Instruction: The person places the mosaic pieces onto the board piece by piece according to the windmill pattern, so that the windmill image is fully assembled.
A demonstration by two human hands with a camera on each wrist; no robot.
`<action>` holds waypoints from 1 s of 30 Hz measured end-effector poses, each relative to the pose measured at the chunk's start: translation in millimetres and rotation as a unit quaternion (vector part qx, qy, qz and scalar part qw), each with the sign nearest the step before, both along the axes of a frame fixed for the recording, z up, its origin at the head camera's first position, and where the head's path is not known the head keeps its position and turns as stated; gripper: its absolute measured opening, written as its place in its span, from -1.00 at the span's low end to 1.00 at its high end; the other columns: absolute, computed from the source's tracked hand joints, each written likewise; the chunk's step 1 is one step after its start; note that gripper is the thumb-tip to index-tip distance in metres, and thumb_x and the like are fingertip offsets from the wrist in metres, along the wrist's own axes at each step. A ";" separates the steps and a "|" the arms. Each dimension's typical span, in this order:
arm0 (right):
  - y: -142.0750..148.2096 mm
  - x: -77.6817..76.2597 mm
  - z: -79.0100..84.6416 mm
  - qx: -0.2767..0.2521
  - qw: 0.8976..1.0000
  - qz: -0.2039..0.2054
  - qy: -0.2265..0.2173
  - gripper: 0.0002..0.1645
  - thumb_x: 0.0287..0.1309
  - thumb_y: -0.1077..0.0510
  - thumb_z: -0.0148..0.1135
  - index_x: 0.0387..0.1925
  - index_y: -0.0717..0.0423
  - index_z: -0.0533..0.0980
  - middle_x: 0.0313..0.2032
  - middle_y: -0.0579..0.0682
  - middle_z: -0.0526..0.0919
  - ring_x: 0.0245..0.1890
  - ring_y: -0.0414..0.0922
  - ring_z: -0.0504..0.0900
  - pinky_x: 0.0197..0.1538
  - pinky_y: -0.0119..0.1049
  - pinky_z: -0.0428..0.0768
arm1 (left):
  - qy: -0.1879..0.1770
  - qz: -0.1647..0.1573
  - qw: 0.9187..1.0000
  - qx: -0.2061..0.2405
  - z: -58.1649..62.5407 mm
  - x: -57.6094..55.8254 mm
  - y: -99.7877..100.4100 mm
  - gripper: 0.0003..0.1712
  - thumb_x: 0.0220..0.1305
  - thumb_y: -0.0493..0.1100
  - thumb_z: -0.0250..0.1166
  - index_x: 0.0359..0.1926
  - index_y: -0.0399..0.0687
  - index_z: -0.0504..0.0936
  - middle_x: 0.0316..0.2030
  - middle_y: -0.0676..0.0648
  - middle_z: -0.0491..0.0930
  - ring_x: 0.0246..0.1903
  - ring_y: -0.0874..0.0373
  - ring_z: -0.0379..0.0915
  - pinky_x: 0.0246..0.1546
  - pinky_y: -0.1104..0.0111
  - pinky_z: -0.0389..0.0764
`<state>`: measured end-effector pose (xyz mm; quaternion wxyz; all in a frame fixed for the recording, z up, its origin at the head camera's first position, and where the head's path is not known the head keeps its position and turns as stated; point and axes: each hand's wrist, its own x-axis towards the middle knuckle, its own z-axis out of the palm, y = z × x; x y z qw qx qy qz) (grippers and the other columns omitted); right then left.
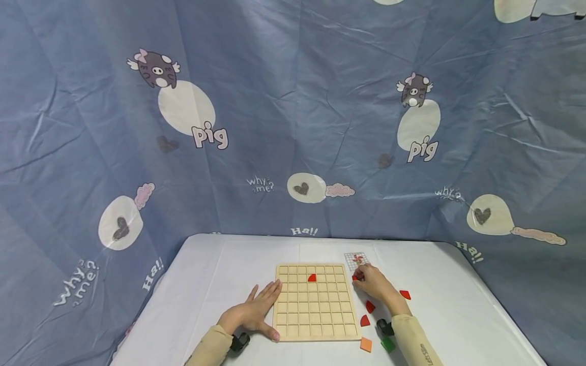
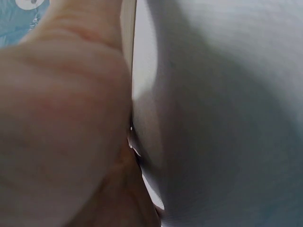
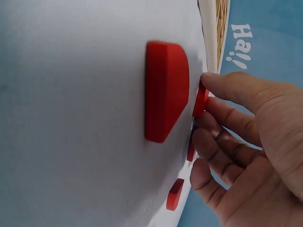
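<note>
A square wooden grid board [image 1: 318,307] lies on the white table, with one red quarter-circle piece [image 1: 312,278] in a cell near its far side. Fingers spread and mostly straight, my left hand [image 1: 253,311] rests along the board's left edge; its wrist view shows mainly blurred palm. Beyond the board's right edge, my right hand [image 1: 373,282] pinches a red quarter-circle piece [image 3: 201,100] between thumb and fingertip. More red pieces lie near that hand: one [image 1: 370,306] and another [image 1: 364,321] beside the board, and one [image 1: 405,295] farther right.
A printed card [image 1: 353,260] with a grid and red pattern lies past the right hand, partly covered by it. An orange square [image 1: 365,344] and a green piece [image 1: 388,345] sit near the board's near right corner. Blue patterned cloth [image 1: 274,127] hangs behind the table.
</note>
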<state>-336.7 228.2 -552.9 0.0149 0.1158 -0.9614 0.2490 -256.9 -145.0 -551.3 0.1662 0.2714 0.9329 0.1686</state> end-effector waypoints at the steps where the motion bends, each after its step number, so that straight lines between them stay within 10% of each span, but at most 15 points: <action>1: -0.4 0.2 -0.2 0.000 1.000 0.001 0.002 -0.81 0.01 0.18 0.44 -0.36 0.11 0.56 -0.42 -0.09 0.56 -0.39 -0.22 0.49 -0.24 -0.21 0.54 | 0.000 0.000 1.000 0.000 0.1 0.0 0.1 0.59 -0.30 0.48 0.40 0.51 -0.22 -0.26 0.54 -0.20 -0.31 0.52 -0.12 -0.35 0.46 -0.17 -0.32; 30: 7.7 8.2 2.9 -0.005 0.998 0.059 0.016 -0.67 -0.08 0.49 0.21 -0.36 0.06 0.66 -0.42 -0.10 0.52 -0.40 -0.21 0.36 -0.32 -0.35 0.39 | 0.002 -0.012 1.000 0.000 6.5 4.2 0.3 0.55 -0.23 0.42 0.44 0.50 -0.27 -0.26 0.53 -0.27 -0.31 0.52 -0.18 -0.34 0.44 -0.21 -0.31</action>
